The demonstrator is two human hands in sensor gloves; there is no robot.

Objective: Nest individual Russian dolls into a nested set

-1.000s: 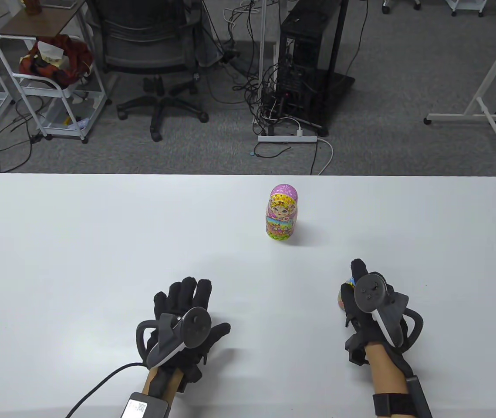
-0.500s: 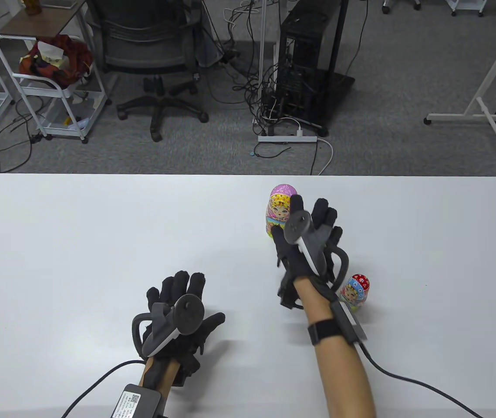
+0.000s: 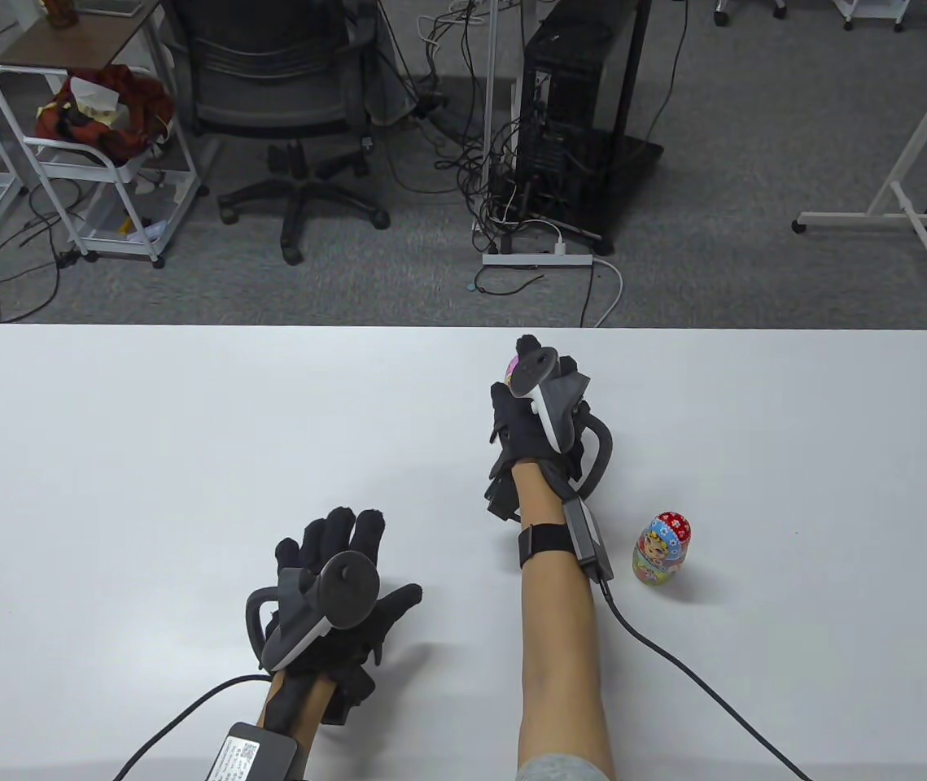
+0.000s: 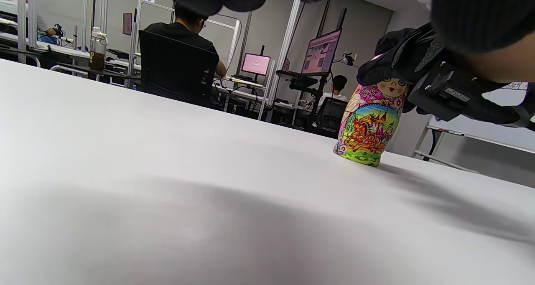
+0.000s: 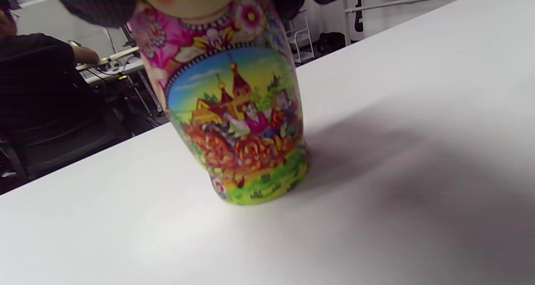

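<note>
the left hand lies flat on the white bench close to the near edge, fingers straight and relaxed, holding nothing. to the right, near the right forearm, the small doll with red top stands upright and alone, free bench on all its sides. farther, the right hand is curled over the head of the large doll, gripping it from above; this doll stands a little tilted, not far from the far edge.
</note>
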